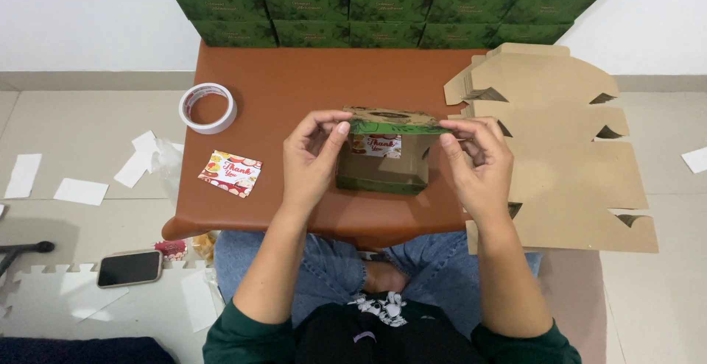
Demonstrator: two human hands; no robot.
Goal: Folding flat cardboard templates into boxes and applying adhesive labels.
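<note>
A small green and brown cardboard box [383,176] stands open on the brown table [294,84], with a printed card [378,145] lying inside it. My left hand [313,161] pinches the left end of the box's raised lid flap [394,121]. My right hand [479,165] grips the right end of the same flap. Both hands hold the flap over the box opening.
A stack of flat brown box blanks [560,150] lies at the right. A tape roll [208,108] and a loose printed card [230,172] lie at the left. Finished green boxes [383,3] are stacked behind. A phone [129,267] and paper scraps [81,191] lie on the floor.
</note>
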